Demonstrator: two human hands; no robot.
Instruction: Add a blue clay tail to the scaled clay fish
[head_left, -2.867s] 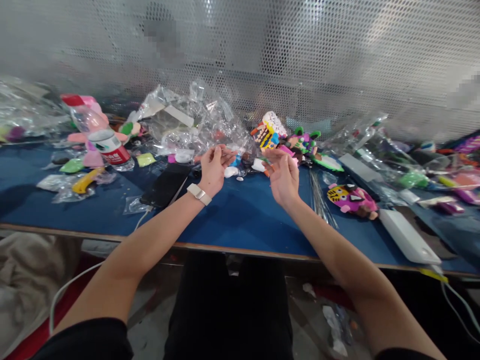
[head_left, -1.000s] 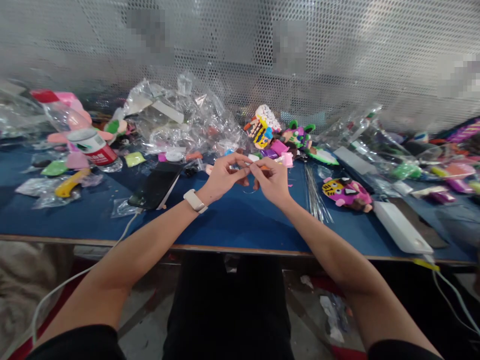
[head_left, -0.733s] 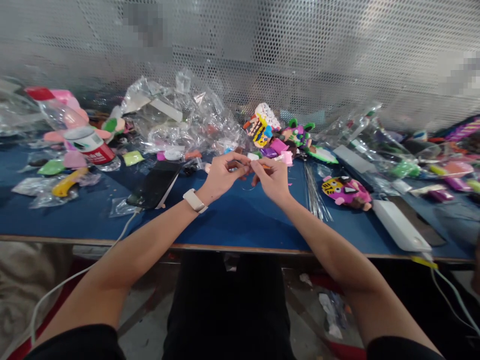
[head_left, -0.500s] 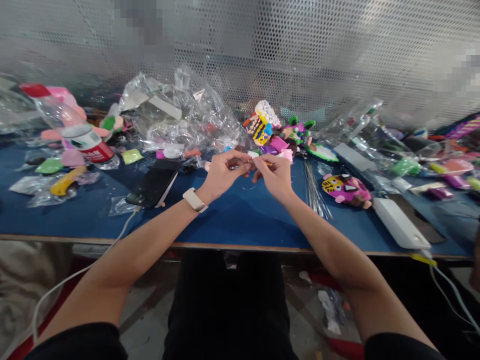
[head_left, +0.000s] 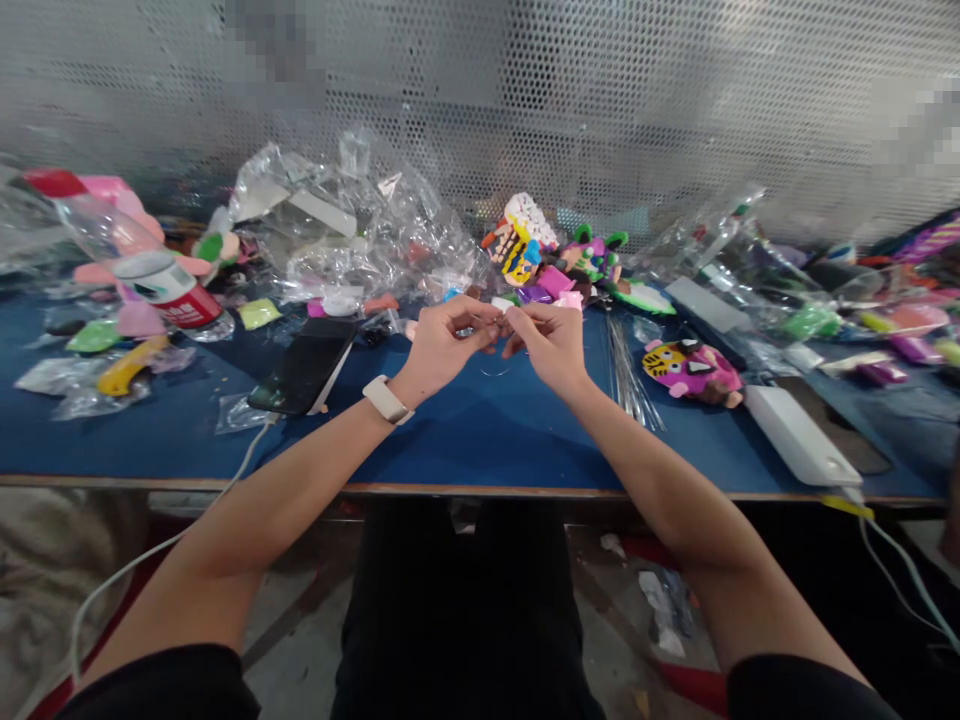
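Observation:
My left hand (head_left: 448,343) and my right hand (head_left: 551,345) meet above the table, their fingertips almost touching. Both are closed in a pinch around something too small to make out. Just below the fingertips shows a fine curved strand (head_left: 494,373), like thin wire; whether it is held is unclear. To the right of my right hand lies a bundle of thin straight wires (head_left: 628,370). Behind the hands stands a colourful clay figure (head_left: 523,240) with a white bumpy top. A pink and yellow clay figure (head_left: 691,372) lies beyond the wires.
A black phone (head_left: 304,365) on a cable lies left, near a bottle with a red label (head_left: 180,290). Crumpled clear plastic bags (head_left: 360,220) line the back against a perforated metal panel (head_left: 465,90). At right are a white power bank (head_left: 802,435) and bagged coloured clay (head_left: 814,322).
The view has shifted slightly. Both hands stay pinched together in nearly the same place, with the right fingers slightly re-posed; an orange bit seen by them earlier no longer shows.

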